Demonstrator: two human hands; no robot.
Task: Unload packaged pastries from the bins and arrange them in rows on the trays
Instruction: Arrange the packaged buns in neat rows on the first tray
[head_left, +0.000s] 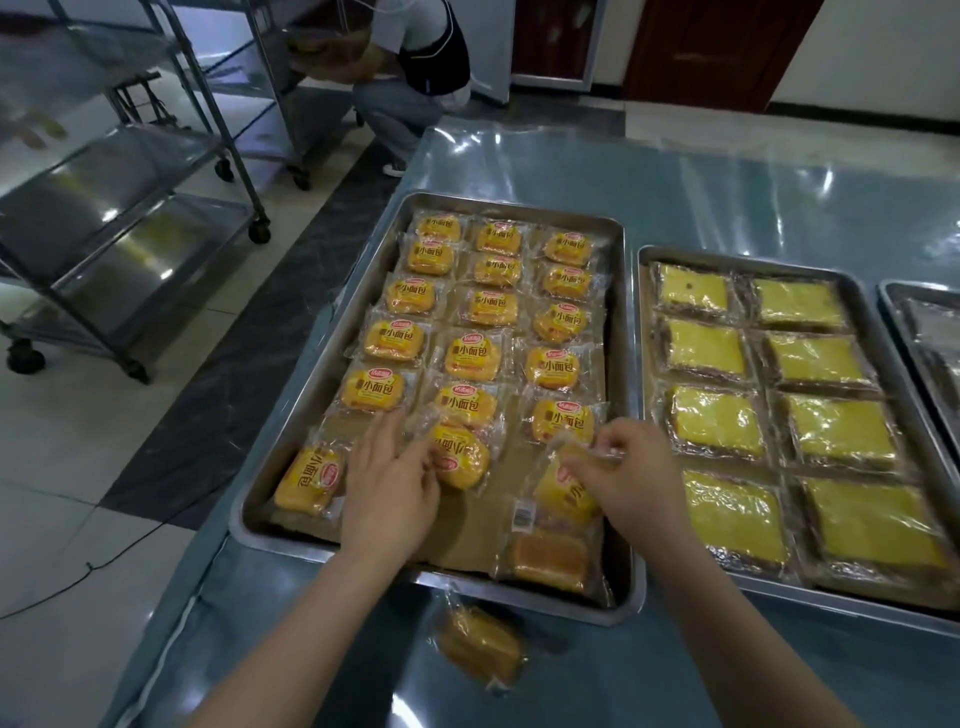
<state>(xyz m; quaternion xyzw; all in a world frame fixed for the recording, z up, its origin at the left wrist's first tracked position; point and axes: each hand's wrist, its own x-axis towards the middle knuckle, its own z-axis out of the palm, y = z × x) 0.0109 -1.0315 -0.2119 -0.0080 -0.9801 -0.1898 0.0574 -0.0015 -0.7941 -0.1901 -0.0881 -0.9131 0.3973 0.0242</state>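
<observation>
A steel tray (618, 332) holds three rows of yellow packaged pastries (475, 356). My left hand (389, 483) lies over the tray's near end, fingers touching a loose yellow pastry pack (462, 460) that sits askew. My right hand (631, 478) pinches the clear wrapper edge of another pack (558, 493) at the right column's near end. One pack (309, 478) lies turned sideways at the near left corner. A plain-side-up pack (548, 564) rests at the tray's near right. Another pack (480, 647) lies on the table in front of the tray.
A second tray (644, 332) to the right carries larger wrapped yellow cakes (717, 423) in two columns. A third tray (891, 306) shows at the far right edge. Wheeled steel racks (130, 228) stand on the floor at left, where a person (410, 73) crouches.
</observation>
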